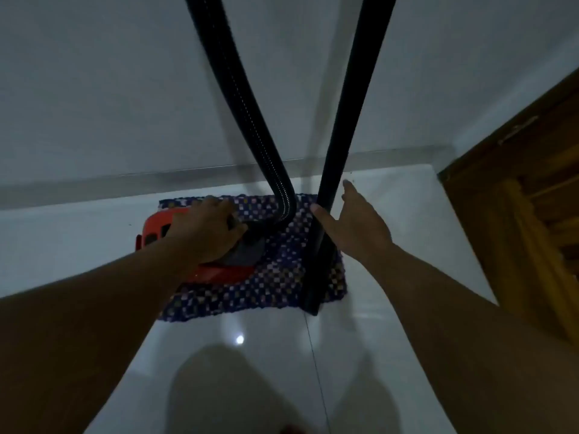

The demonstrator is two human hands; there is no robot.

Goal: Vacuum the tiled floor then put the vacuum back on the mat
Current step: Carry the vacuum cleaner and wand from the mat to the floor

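A red and grey vacuum (219, 270) sits on a blue checkered mat (275, 286) by the wall. My left hand (203, 227) lies on top of the vacuum body, fingers curled round its handle. A black ribbed hose (247, 120) rises from the vacuum out of the top of the view. The black wand (347, 120) stands upright on the mat's right side. My right hand (357, 223) is beside the wand with fingers straight, its thumb touching the tube.
White glossy tiled floor (250, 355) lies in front of the mat. A white wall (109, 89) stands behind it. A brown wooden door (526, 198) is at the right.
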